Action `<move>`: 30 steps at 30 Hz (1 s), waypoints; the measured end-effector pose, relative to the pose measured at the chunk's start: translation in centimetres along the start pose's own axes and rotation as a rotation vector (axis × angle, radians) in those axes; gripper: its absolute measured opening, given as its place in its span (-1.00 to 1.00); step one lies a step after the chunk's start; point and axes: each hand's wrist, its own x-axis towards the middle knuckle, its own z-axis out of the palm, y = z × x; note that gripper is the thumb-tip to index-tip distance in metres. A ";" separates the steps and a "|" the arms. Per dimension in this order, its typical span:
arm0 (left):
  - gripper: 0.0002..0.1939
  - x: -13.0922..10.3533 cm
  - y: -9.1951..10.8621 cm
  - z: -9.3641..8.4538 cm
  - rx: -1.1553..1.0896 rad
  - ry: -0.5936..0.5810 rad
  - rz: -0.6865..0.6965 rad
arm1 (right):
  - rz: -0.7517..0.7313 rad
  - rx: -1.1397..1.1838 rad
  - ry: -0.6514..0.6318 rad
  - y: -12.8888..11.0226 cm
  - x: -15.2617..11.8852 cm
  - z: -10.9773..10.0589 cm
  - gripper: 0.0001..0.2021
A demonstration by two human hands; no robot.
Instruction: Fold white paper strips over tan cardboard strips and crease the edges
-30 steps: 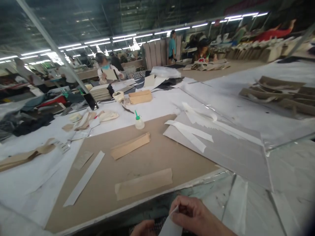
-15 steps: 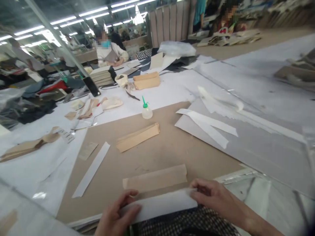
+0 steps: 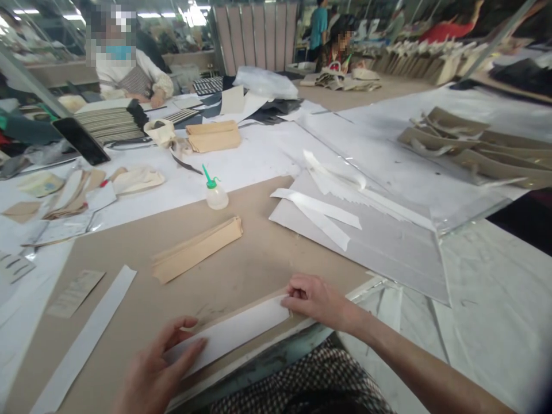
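A white strip (image 3: 244, 324) lies over a tan strip (image 3: 245, 305), whose edge shows along its far side, near the front of the brown board. My right hand (image 3: 313, 299) pinches the right end of the white strip between thumb and fingers. At the left end, my left hand (image 3: 161, 356) grips the same strip, thumb on top and fingers curled at its far edge. Beyond them is a stack of tan strips (image 3: 198, 250). Another white strip (image 3: 88, 339) rests slantwise on the board, left of my left hand.
An oiler bottle with a green spout (image 3: 216, 195) stands at the board's far edge. White strips (image 3: 321, 213) lie on a grey sheet (image 3: 388, 259) to the right. A phone (image 3: 81, 141) leans on a pole at left. A co-worker (image 3: 129, 75) sits across the table.
Both hands have brought the white strip forward and down onto the tan strip, now mostly covered. The camera view has turned to the right.
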 end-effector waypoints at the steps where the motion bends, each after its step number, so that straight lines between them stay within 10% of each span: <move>1: -0.39 0.0 -0.1 -0.1 0.004 -0.005 -0.003 | 0.000 -0.017 0.005 0.0 0.0 0.1 -0.85; 30: -0.47 0.5 -0.6 0.5 0.113 0.016 0.043 | -0.136 -0.297 0.164 0.1 -1.0 1.9 -0.81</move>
